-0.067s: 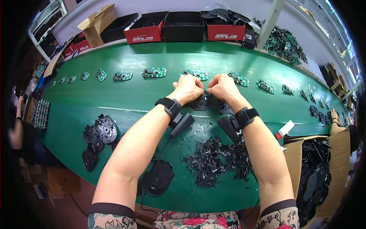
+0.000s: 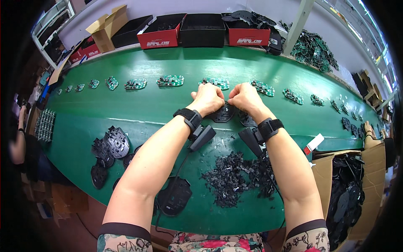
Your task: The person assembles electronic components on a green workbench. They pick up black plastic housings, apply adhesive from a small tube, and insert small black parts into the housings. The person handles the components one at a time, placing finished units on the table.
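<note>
- Centrally, black shell, one: on the green worktop, directly under both hands, its upper edge partly covered by fingers.
- Left hand and right hand, one pair: fingertips pinched inward at the shell's upper edge, close together and facing, presumably to steady it from both sides. Whether either grasps the shell or some small part — cannot tell; the fingers hide it.
- Wrist units, two, black: one strapped to each wrist, apparently clear of the fingers so these work freely.
- Circuit boards, green, about fifteen: one row beyond the hands, spaced apart, probably so each lifts singly — the end ones too small to count surely.
- Second shell, one: below the right hand, partly hidden.
- Loose shells, at least three: overlapping, left of the left forearm.
- Small black parts, one heap, uncountable: between the forearms, likely for short reach.
- Red-fronted boxes, two facing: far edge, a black box between.
- Carton, one: at right, holding jumbled black pieces, uncounted.
</note>
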